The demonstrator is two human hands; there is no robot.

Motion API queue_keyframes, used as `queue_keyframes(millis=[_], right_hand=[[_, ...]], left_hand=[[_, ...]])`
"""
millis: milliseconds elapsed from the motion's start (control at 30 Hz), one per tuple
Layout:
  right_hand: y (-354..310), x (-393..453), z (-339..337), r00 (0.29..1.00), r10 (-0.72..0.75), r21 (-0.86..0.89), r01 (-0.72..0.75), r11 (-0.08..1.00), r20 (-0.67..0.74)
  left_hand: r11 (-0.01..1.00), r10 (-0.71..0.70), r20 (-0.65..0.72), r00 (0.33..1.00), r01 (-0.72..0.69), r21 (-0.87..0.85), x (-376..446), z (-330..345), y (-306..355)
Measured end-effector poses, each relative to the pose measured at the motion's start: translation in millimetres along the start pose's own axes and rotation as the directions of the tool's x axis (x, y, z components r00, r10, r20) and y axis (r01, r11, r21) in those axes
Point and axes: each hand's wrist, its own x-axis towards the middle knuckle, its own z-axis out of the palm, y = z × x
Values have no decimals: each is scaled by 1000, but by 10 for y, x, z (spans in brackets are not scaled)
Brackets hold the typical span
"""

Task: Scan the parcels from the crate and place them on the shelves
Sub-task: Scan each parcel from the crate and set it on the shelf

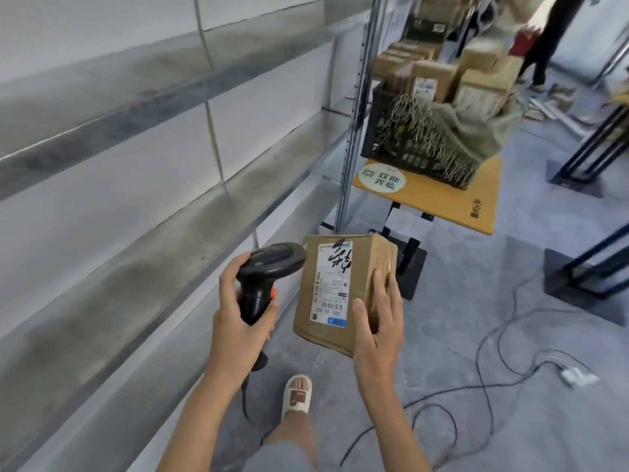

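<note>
The parcel [343,291] – a brown cardboard box w/ a white shipping label [332,284] facing up – is held in mid-air above the floor, just beside the lower shelves [143,260] and well apart from the crate [408,137] of other boxes on the orange table [442,199]. The right hand [377,325] grips its near right corner, thumb on the label face, fingers spread flat along the side. The left hand [238,301] is wrapped round the scanner [265,277] handle, fingers curled tight, scanner head touching or nearly touching the box's left edge. Risks, as I judge: a one-handed corner grip could let the box tip or slip; scanner looks too close and off-angle to the barcode – misread likely; cables [476,369] on the floor could catch a foot.
</note>
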Motion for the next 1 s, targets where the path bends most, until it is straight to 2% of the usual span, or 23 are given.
queue_keyframes(millis=[300, 600, 833, 1000], right_hand=[[70, 1079, 210, 997, 19, 11, -18, 1000, -80], [40, 2263, 493, 983, 39, 46, -32, 998, -179], [192, 2873, 511, 967, 93, 46, -84, 995, -236], [374, 3451, 475, 968, 89, 42, -82, 996, -235]], left_hand=[[999, 19, 62, 998, -16, -48, 1169, 557, -149], [994, 98, 116, 988, -90, -69, 2478, 994, -226], [994, 104, 209, 972, -92, -64, 3168, 1490, -289], [993, 104, 216, 971, -87, -85, 3601, 1982, -382]])
